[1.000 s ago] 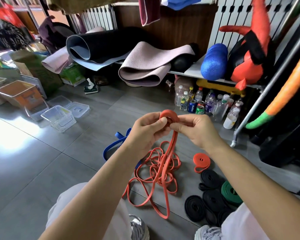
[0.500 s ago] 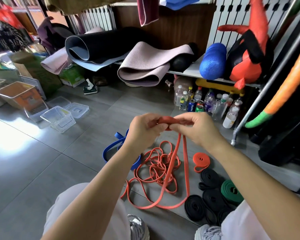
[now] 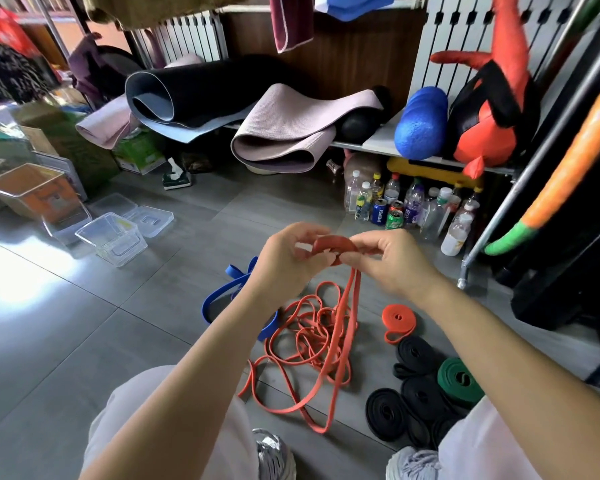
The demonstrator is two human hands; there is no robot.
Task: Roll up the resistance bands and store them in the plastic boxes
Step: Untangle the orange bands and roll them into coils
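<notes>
A small red coil of resistance band (image 3: 329, 245) is pinched between my left hand (image 3: 288, 265) and my right hand (image 3: 392, 263) above the floor. The band's loose tail hangs down from the coil to a tangle of red bands (image 3: 312, 341) on the grey tiles. A blue band (image 3: 229, 296) lies partly behind my left forearm. Rolled bands sit at the lower right: a red roll (image 3: 398, 320), several black rolls (image 3: 416, 393) and a green roll (image 3: 459, 379). An empty clear plastic box (image 3: 113, 239) stands on the floor to the left, with a lid (image 3: 151, 220) beside it.
Bottles and cans (image 3: 406, 209) stand under a shelf carrying yoga mats (image 3: 277, 133) and a blue foam roller (image 3: 421, 123). More clear boxes (image 3: 31, 192) are at far left. A metal rack leg (image 3: 464, 271) and dark equipment stand on the right. My shoes show at the bottom edge.
The coil has turned between my fingers and taken up more band. The hanging tail has shortened and the loop on the floor has shifted.
</notes>
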